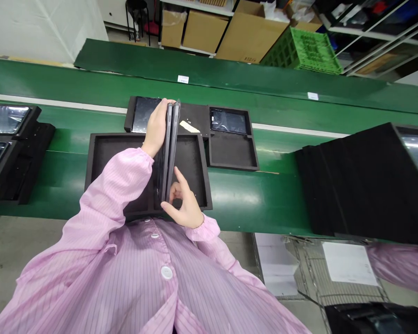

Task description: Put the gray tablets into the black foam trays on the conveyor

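Note:
Two thin black tablets (172,148) stand on edge, face to face, over a black foam tray (205,185). My left hand (155,127) is closed around their far end. Near their lower end is my right hand (186,204), its thumb at the bottom edge and its index finger stretched along the right-hand side. Their screens are turned away from view, so only the edges show clearly. Behind the tray, another tablet (144,113) lies in a foam tray, partly covered by my left hand. To the right, a smaller two-part foam tray (233,150) holds a dark-screened device (229,121) in its far compartment.
All this rests on a green conveyor or bench (275,195). A tall stack of black foam trays (362,181) stands at right. More trays with devices (21,162) are at left. Beyond the bench are cardboard boxes (251,32) and a green crate (306,48).

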